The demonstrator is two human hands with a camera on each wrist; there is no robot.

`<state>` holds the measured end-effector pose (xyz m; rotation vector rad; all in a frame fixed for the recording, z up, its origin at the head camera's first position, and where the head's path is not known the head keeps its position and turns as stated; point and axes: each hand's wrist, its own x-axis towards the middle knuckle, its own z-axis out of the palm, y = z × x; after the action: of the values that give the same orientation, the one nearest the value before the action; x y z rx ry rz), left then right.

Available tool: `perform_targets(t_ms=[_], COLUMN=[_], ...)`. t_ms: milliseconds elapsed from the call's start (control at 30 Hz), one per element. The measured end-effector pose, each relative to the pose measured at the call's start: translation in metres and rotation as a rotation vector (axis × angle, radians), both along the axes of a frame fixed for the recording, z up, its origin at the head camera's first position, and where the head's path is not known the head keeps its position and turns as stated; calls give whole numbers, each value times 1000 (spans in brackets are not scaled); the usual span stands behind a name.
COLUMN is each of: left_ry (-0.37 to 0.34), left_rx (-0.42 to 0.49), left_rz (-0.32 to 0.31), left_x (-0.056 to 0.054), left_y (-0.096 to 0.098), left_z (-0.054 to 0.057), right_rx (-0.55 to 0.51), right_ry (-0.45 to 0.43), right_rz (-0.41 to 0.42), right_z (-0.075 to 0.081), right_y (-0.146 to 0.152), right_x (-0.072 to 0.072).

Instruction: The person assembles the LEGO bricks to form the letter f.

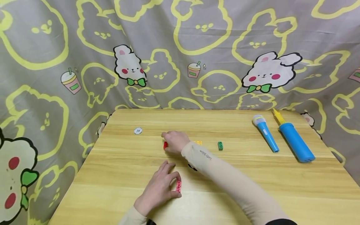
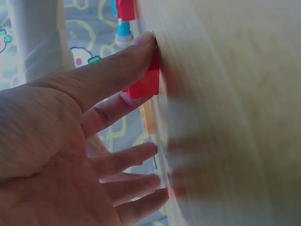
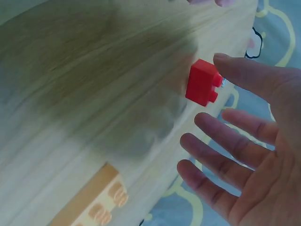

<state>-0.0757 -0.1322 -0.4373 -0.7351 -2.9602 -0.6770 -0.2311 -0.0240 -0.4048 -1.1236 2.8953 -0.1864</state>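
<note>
Far red brick beside the spread right hand;
left hand lies farther off; it pinches the near red brick.

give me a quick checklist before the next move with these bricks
1. Left hand holding the near red brick: ok, pinched between thumb and finger.
2. Right hand gripping the far red brick: not ok, fingers spread.
3. Right thumb touching that brick: cannot tell.
4. Yellow brick fully visible from the head: not ok, right sleeve partly covers it.
5. Green brick clear of both hands: ok.
</note>
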Motion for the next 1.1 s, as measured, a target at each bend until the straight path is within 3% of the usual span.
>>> perform_targets(t_ms=[267,400,533,700,900,1100], left_ry=[-4,-25,-61,-56,-31,28], left_rx=[-15,-14,7,31,30,31], left_rz=[-3,3,11,14,11,9], left_x=[-1,-2,-5,-13,-22,-24], left_y=[1,-1,-2,-4,-2,-2], left_z=[0,1,1,2,-1,0], right_rx=[7,-75,-138,-143,-222,-279], right_ry=[27,16,1,32,71,101], right_rz=[-11,27,80,142,229,261], right_z=[-9,-2,17,32,22,6], right_y=[-2,11,38,73,95,93], right_x=[-3,2,20,52,86,96])
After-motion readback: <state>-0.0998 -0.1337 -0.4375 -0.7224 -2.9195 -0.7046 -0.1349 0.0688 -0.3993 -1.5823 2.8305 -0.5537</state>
